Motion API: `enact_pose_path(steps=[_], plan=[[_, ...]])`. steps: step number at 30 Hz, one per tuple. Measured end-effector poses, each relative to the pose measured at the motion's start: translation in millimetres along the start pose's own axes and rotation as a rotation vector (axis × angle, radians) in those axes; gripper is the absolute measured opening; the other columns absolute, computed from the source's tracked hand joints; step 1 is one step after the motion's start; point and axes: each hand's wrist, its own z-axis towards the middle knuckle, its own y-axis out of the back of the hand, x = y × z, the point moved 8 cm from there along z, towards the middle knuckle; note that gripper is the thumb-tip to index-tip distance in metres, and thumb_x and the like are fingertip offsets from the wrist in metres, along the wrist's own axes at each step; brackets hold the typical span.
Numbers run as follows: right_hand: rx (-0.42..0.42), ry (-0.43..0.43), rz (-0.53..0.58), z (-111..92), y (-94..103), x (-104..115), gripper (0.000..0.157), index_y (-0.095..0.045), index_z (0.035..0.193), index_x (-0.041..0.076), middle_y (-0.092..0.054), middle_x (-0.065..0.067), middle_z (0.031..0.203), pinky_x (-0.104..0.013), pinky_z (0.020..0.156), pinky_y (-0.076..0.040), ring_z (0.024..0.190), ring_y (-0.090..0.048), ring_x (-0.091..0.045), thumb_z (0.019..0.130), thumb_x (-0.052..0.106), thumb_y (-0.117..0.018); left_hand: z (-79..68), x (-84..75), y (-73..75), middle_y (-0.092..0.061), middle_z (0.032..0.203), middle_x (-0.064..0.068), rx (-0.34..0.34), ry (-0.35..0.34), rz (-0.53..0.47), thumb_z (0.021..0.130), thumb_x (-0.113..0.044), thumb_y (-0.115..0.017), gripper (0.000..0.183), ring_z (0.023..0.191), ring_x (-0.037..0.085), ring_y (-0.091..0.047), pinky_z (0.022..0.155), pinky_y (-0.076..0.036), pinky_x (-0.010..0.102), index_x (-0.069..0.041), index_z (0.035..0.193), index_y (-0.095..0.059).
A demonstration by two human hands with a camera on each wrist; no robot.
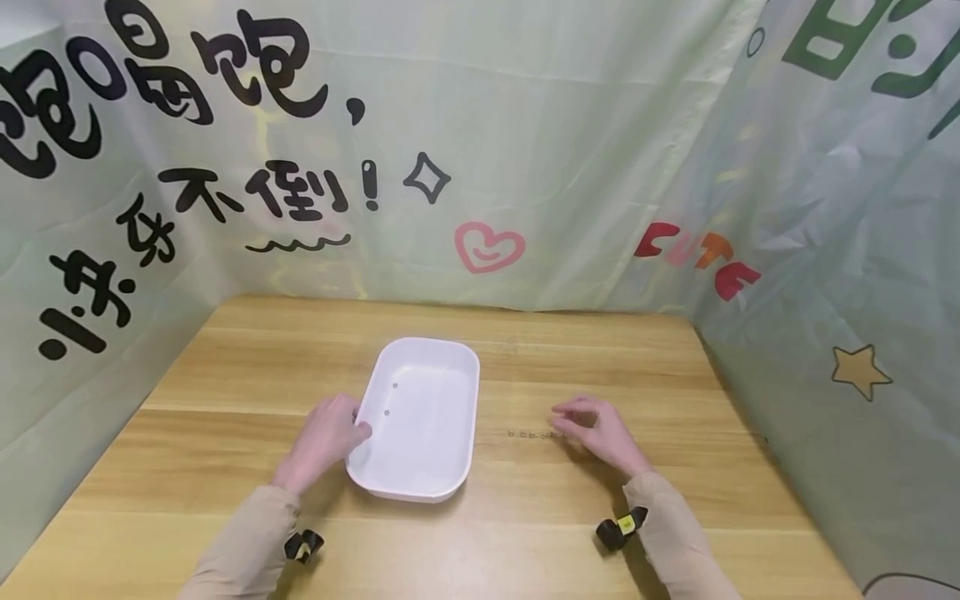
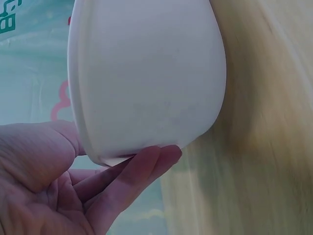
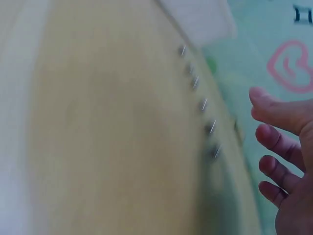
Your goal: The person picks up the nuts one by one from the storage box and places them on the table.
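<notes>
A white plastic tray (image 1: 423,433) with rounded corners stands on the wooden table. My left hand (image 1: 326,437) grips its left side, thumb over the rim and fingers against the outer wall (image 2: 151,73). Two tiny pieces (image 1: 387,412) lie on the tray's floor, towards its left side. To the right of the tray, several small shiny metal pieces (image 3: 203,104), nut-like in shape, lie in a row on the tabletop. Over the right end of that row is my right hand (image 1: 600,433), thumb and fingers loosely bent and apart, with nothing visible between them.
The wooden table (image 1: 300,350) meets a printed cloth backdrop (image 1: 570,167) at the back and on both sides. A black wrist device (image 1: 621,530) sits at the right sleeve, and another (image 1: 303,546) at the left sleeve.
</notes>
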Motion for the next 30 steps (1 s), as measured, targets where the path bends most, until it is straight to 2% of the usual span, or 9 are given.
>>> enact_pose_path(steps=[4, 6, 10, 15, 18, 22, 24, 26, 30], plan=[[0.003, 0.118, -0.010, 16.5, -3.5, 46.8, 0.027, -0.075, 0.113, 0.005, -0.072, -0.005, 0.100, -0.056, 0.096, -0.051, 0.096, -0.065, -0.021, 0.088, 0.015, -0.074, 2.8, -0.7, 0.5, -0.050, 0.059, 0.002, 0.008, -0.001, 0.007, 0.076, -0.002, -0.062, 0.014, 0.054, 0.015, -0.047, 0.049, -0.038, 0.026, -0.005, 0.064, -0.056], [0.033, 0.177, -0.014, 26.2, -11.4, 74.4, 0.026, -0.074, 0.113, 0.005, -0.073, -0.007, 0.103, -0.057, 0.098, -0.050, 0.099, -0.067, -0.024, 0.089, 0.013, -0.073, 4.0, 0.2, 0.3, -0.048, 0.059, 0.001, 0.014, 0.000, 0.012, 0.076, -0.003, -0.062, 0.015, 0.053, 0.014, -0.046, 0.048, -0.036, 0.025, -0.006, 0.063, -0.055], [0.173, 0.291, -0.042, 49.0, -45.3, 131.9, 0.025, -0.074, 0.114, 0.002, -0.074, -0.011, 0.111, -0.049, 0.098, -0.053, 0.106, -0.068, -0.027, 0.090, 0.011, -0.071, 5.1, 3.5, 1.4, -0.051, 0.059, 0.002, 0.024, 0.006, 0.017, 0.077, -0.003, -0.063, 0.012, 0.052, 0.014, -0.047, 0.048, -0.037, 0.024, -0.004, 0.065, -0.059], [0.442, 0.386, -0.195, 77.5, -111.2, 186.8, 0.026, -0.073, 0.114, 0.002, -0.075, -0.010, 0.108, -0.031, 0.091, -0.055, 0.100, -0.068, -0.021, 0.090, 0.012, -0.072, 3.6, 5.8, 3.8, -0.060, 0.065, 0.006, 0.033, 0.017, 0.000, 0.078, -0.002, -0.064, 0.005, 0.055, 0.016, -0.053, 0.049, -0.042, 0.025, 0.002, 0.077, -0.068], [0.572, 0.337, -0.300, 93.8, -147.2, 197.6, 0.025, -0.074, 0.112, 0.004, -0.074, -0.008, 0.101, -0.023, 0.085, -0.051, 0.092, -0.066, -0.016, 0.089, 0.013, -0.074, 2.7, 4.4, 4.0, -0.064, 0.068, 0.008, 0.042, 0.019, -0.017, 0.078, -0.003, -0.066, 0.009, 0.058, 0.017, -0.056, 0.051, -0.045, 0.026, 0.003, 0.083, -0.071], [0.699, 0.193, -0.414, 108.4, -177.8, 195.2, 0.024, -0.074, 0.109, 0.011, -0.070, -0.002, 0.097, -0.023, 0.080, -0.045, 0.089, -0.057, -0.012, 0.086, 0.016, -0.077, 1.5, 0.4, 3.8, -0.067, 0.070, 0.009, 0.044, 0.006, -0.032, 0.078, -0.003, -0.067, 0.009, 0.059, 0.017, -0.058, 0.052, -0.047, 0.026, 0.003, 0.084, -0.071], [0.743, 0.142, -0.451, 112.1, -183.3, 195.8, 0.024, -0.075, 0.108, 0.014, -0.068, 0.000, 0.098, -0.024, 0.081, -0.044, 0.090, -0.055, -0.011, 0.085, 0.017, -0.078, 1.2, -0.9, 3.5, -0.067, 0.070, 0.009, 0.037, -0.003, -0.030, 0.078, -0.003, -0.067, 0.008, 0.060, 0.017, -0.059, 0.052, -0.048, 0.027, 0.003, 0.083, -0.071], [0.770, 0.131, -0.469, 116.2, -185.5, 198.3, 0.023, -0.075, 0.106, 0.013, -0.068, 0.001, 0.098, -0.022, 0.079, -0.046, 0.089, -0.057, -0.010, 0.083, 0.017, -0.079, 1.4, -1.0, 2.9, -0.066, 0.070, 0.009, 0.031, -0.007, -0.035, 0.078, -0.003, -0.066, 0.008, 0.060, 0.017, -0.059, 0.052, -0.048, 0.027, 0.003, 0.082, -0.070], [0.784, 0.132, -0.452, 122.8, -186.2, 205.7, 0.014, -0.075, 0.099, 0.010, -0.065, 0.002, 0.082, -0.018, 0.065, -0.043, 0.071, -0.056, -0.009, 0.085, 0.013, -0.077, 2.3, 2.4, 1.7, -0.066, 0.071, 0.010, 0.029, 0.003, -0.050, 0.079, -0.003, -0.066, 0.011, 0.059, 0.017, -0.059, 0.051, -0.048, 0.027, 0.005, 0.085, -0.069]])
